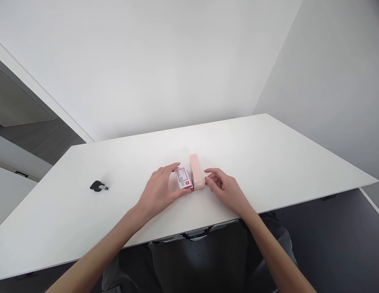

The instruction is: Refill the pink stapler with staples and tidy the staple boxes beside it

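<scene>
In the middle of the table lies a pale pink stapler, lengthwise away from me. Right against its left side is a small white-and-red box with a printed label, the kind staples come in. My left hand grips this box between thumb and forefinger, at its near and far ends. On the stapler's other side, my right hand hovers close to the near end, fingers loosely curled and apart. Nothing shows in it.
A white table extends to both sides, with a white wall behind it. Off to the left lies a small black object with a shiny metal piece. A black handle shows below the front edge.
</scene>
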The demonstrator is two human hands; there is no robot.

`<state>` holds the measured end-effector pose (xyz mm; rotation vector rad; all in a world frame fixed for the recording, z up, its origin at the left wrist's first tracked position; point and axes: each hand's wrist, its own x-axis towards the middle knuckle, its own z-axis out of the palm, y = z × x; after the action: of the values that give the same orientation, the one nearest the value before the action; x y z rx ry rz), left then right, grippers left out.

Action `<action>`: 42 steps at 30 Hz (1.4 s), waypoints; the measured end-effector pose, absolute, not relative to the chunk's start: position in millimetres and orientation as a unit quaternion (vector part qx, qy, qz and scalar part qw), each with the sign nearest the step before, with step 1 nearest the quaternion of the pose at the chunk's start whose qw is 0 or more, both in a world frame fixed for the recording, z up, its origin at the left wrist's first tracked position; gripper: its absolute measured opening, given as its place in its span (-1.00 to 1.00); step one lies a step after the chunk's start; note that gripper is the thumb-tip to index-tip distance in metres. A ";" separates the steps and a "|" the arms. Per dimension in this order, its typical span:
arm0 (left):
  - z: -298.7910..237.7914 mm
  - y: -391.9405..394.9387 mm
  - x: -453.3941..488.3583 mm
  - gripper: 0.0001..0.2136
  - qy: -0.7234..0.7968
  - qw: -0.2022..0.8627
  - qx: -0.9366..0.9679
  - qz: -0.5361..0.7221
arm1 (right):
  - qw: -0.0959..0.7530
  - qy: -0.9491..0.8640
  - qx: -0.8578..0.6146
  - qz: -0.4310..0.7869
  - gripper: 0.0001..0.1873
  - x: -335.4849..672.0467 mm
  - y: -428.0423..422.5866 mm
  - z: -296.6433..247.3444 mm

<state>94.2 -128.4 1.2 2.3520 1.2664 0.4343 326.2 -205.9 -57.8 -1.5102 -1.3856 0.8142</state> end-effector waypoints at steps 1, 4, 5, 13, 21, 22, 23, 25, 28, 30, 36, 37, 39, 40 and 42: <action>1.7 -129.0 96.0 -0.25 0.456 0.213 0.852 0.146 | 0.452 -0.561 -0.611 0.330 -0.65 326.3 -205.9 -57.8; 2.9 -128.6 99.1 -0.26 0.447 0.221 0.859 0.118 | 0.453 -0.560 -0.611 0.330 -0.65 326.4 -206.0 -57.4; 2.7 -128.2 99.0 -0.25 0.440 0.226 0.862 0.113 | 0.452 -0.560 -0.611 0.330 -0.65 326.4 -206.1 -57.1; -9.5 -126.7 84.0 -0.10 0.437 0.251 0.855 0.122 | 0.446 -0.568 -0.612 0.323 -0.62 326.8 -206.9 -55.7; -9.4 -125.6 88.7 -0.24 0.422 0.292 0.850 0.121 | 0.436 -0.577 -0.615 0.314 -0.62 326.2 -206.9 -54.3; -9.4 -125.0 89.9 -0.25 0.421 0.294 0.850 0.120 | 0.435 -0.580 -0.613 0.313 -0.62 326.1 -206.9 -54.0; -9.7 -124.3 90.8 -0.26 0.420 0.296 0.850 0.119 | 0.434 -0.583 -0.612 0.312 -0.61 326.1 -206.9 -53.9; -10.5 -123.2 91.8 -0.28 0.417 0.298 0.851 0.116 | 0.432 -0.586 -0.611 0.310 -0.61 326.1 -206.9 -53.8; -10.7 -122.8 92.6 -0.33 0.409 0.291 0.857 0.119 | 0.429 -0.589 -0.613 0.305 -0.61 326.2 -206.9 -53.9; -9.5 -123.6 93.7 -0.37 0.400 0.276 0.865 0.123 | 0.428 -0.591 -0.613 0.302 -0.62 326.2 -206.9 -53.8; -6.0 -126.4 96.5 -0.49 0.364 0.209 0.899 0.123 | 0.424 -0.594 -0.615 0.297 -0.60 325.9 -207.1 -53.9; -6.0 -126.6 96.6 -0.49 0.359 0.201 0.904 0.121 | 0.425 -0.594 -0.615 0.296 -0.60 325.9 -207.2 -54.0; -6.5 -126.6 96.6 -0.48 0.353 0.191 0.908 0.118 | 0.426 -0.594 -0.616 0.295 -0.60 326.0 -207.3 -54.2; -6.7 -126.5 96.8 -0.48 0.353 0.190 0.909 0.117 | 0.427 -0.594 -0.616 0.294 -0.60 326.1 -207.4 -54.3; -7.0 -126.5 97.6 -0.49 0.352 0.189 0.909 0.118 | 0.428 -0.593 -0.616 0.293 -0.61 326.2 -207.4 -54.5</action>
<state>97.6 -126.5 -7.0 2.5562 0.9896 0.3306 326.2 -207.4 -54.5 -1.5386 -1.4809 0.7329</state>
